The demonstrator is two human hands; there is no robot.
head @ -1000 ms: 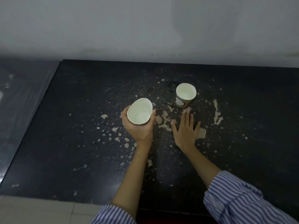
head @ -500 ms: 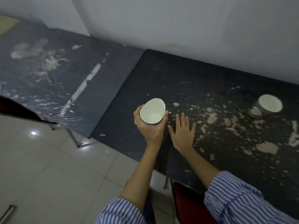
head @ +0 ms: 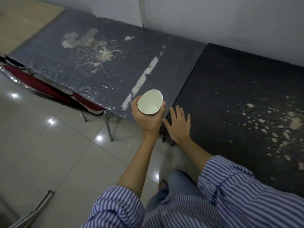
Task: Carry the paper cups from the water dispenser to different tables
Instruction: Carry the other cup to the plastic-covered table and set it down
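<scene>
My left hand (head: 146,118) grips a white paper cup (head: 150,102), squeezed slightly oval, its mouth facing up. The cup hangs over the near right corner of a grey table wrapped in plastic film (head: 102,66). My right hand (head: 178,125) is flat with fingers spread, over the near left corner of a black table (head: 230,89) with flaking paint. It holds nothing. The second cup is out of view.
The two tables stand side by side against a white wall (head: 213,17). A red chair (head: 49,89) with metal legs is tucked under the grey table. Another metal chair leg (head: 32,209) shows at the bottom left. Glossy floor tiles (head: 49,145) lie below.
The view has swung left, from the black table to the grey plastic-wrapped one. The cup left on the black table has gone out of frame. My left hand still carries its cup.
</scene>
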